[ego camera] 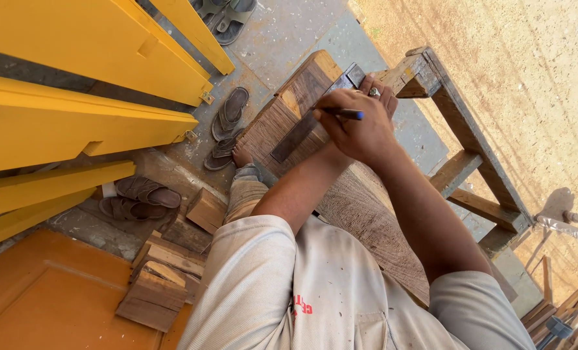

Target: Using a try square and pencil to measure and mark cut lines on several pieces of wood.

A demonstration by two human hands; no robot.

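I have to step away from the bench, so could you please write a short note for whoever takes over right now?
Right hand: grip shut on a blue pen, tip down at the metal square.
Left hand: mostly hidden behind the right; ringed fingers press the square flat on the wooden plank.
The plank rests on a wooden sawhorse.
Done: square laid across the plank.
Left: no finished line is visible; the marking spot is hidden by the hand.

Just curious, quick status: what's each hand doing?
Right hand holds pen. Left hand presses metal ruler on wood plank. Nothing in the way.
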